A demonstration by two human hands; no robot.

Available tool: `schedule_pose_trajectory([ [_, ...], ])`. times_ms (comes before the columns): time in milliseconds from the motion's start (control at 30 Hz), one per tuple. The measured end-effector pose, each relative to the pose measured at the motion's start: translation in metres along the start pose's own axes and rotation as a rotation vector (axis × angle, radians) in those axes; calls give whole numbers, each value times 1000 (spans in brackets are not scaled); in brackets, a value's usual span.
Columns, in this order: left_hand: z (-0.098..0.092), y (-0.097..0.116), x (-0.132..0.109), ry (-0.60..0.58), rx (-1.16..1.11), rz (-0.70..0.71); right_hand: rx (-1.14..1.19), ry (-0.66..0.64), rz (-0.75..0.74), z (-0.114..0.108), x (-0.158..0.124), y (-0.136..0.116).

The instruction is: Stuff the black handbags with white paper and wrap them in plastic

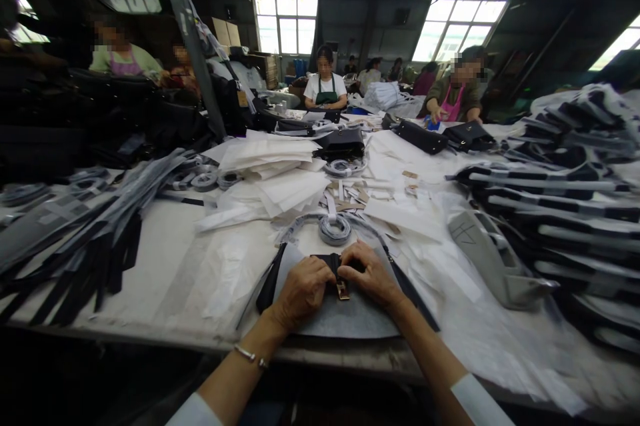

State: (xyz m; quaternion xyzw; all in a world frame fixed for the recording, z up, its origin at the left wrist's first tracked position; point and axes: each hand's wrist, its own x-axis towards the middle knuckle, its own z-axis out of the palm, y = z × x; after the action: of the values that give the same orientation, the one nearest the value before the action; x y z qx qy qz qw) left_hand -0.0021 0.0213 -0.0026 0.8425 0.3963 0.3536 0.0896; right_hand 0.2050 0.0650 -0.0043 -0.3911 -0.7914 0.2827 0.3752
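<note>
A dark handbag (269,289) lies at the front edge of the table, with a pale grey protective sheet (345,321) over its front. My left hand (306,285) and my right hand (369,271) meet at the middle of the bag. Both are closed, fingertips pinching a short black strap (330,263) from either side. Just below the fingers a gold-coloured metal clasp (343,291) rests against the sheet. Behind the hands, a wrapped strap coil (334,231) sits inside the loop of the bag's wrapped handle (295,226).
Grey-wrapped black straps (113,233) spread across the left side. White paper sheets (280,179) are heaped beyond the bag. On the right stand a grey tape dispenser (493,259) and stacked wrapped black pieces (565,213). Co-workers sit across the table, among them a person in a green apron (327,96).
</note>
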Motion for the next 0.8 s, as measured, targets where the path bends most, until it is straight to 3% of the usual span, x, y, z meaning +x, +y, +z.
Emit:
schedule_pose_trajectory([
  [333, 3, -3, 0, -55, 4, -70, -111, -49, -23, -1, 1, -9],
  [533, -15, 10, 3, -168, -173, -1, -62, -55, -30, 0, 1, -3],
  [700, -35, 27, -2, -325, -201, -10, -69, -51, -33, 1, -1, -2],
  [800, -38, 35, -12, -355, -151, 20, -61, -44, -23, 1, -2, -2],
])
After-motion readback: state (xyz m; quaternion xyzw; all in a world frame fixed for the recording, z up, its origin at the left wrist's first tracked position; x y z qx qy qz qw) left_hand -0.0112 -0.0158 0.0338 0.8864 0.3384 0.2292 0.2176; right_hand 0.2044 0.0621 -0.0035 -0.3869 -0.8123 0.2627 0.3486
